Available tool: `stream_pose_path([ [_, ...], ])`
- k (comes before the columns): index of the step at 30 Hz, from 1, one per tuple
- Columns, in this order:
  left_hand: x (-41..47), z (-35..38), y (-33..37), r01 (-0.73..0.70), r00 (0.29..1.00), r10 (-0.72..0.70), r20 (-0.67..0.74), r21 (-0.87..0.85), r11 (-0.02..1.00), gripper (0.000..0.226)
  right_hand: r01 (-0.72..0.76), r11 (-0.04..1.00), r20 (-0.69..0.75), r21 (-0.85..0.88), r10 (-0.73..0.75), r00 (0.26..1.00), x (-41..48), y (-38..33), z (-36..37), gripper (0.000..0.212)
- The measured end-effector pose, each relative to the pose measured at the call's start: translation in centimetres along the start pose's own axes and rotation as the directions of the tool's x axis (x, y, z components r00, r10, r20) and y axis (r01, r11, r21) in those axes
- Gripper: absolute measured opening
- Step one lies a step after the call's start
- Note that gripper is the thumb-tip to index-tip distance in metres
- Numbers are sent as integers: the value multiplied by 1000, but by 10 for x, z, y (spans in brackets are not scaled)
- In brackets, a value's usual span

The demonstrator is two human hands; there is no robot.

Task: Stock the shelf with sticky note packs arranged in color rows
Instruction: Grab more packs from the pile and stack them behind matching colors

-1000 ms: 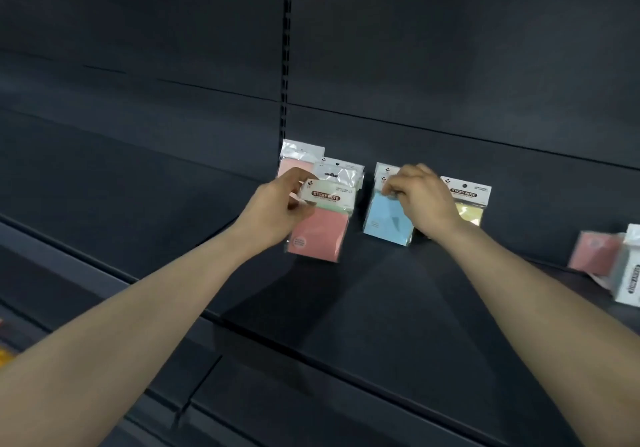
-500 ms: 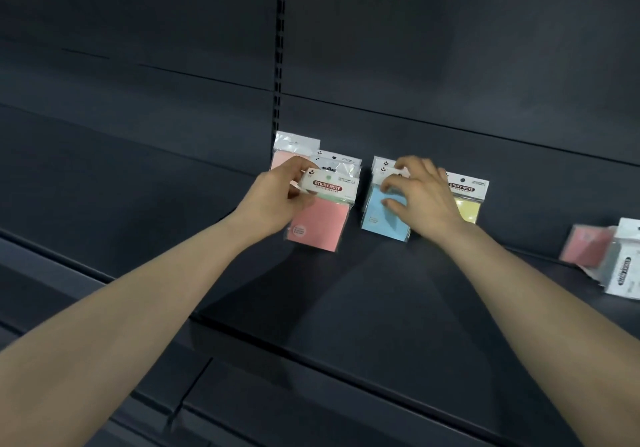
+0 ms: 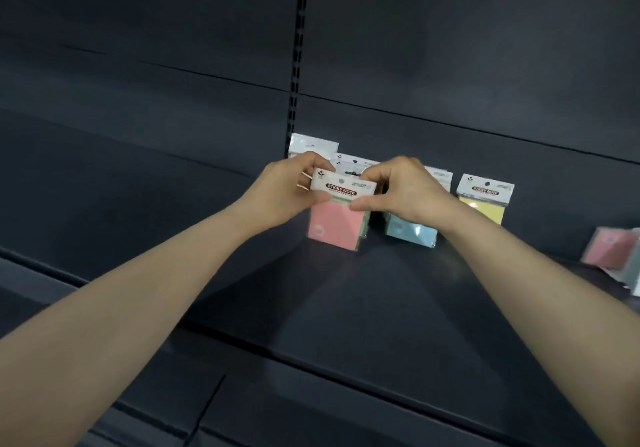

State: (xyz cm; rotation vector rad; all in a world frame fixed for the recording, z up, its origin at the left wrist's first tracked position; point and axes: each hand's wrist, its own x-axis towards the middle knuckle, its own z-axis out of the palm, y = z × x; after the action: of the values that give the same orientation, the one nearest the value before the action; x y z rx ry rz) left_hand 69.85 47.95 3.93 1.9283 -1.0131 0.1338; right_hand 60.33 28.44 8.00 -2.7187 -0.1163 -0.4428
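A pink sticky note pack (image 3: 334,227) with a white "STICKY NOTE" header stands at the back of the dark shelf (image 3: 381,308); a green pack shows just behind it. My left hand (image 3: 287,194) pinches the header's left end and my right hand (image 3: 398,190) pinches its right end. Right of it stands a blue pack (image 3: 412,232), partly hidden by my right wrist, then a yellow pack (image 3: 485,201). Further packs (image 3: 311,145) lean against the back wall behind my hands.
A loose pile of packs, a pink one (image 3: 609,247) on top, lies at the shelf's far right edge of view. A slotted upright (image 3: 298,48) runs up the back wall. A lower shelf edge (image 3: 207,405) shows below.
My right hand left the blue pack and moved left onto the pink pack's header. My left hand stayed on that pack.
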Motion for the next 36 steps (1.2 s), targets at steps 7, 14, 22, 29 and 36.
stream_pose_path([
  [7,17,-65,-76,-67,998,66,13,347,935,34,-166,985,-25,41,167,986,34,-39,5,10],
  [14,16,-84,-128,-109,981,1,196,542,833,49,-264,958,-123,-109,251,960,92,-50,51,15],
  [22,31,-79,-139,-191,936,-27,352,571,799,56,-369,842,-314,-393,255,915,121,-29,82,26],
  [29,42,-71,-141,-236,929,20,369,550,801,55,-389,771,-424,-505,172,889,130,-25,85,27],
  [36,47,-68,-142,-246,926,22,378,556,794,55,-335,768,-367,-545,141,920,122,-26,90,51],
])
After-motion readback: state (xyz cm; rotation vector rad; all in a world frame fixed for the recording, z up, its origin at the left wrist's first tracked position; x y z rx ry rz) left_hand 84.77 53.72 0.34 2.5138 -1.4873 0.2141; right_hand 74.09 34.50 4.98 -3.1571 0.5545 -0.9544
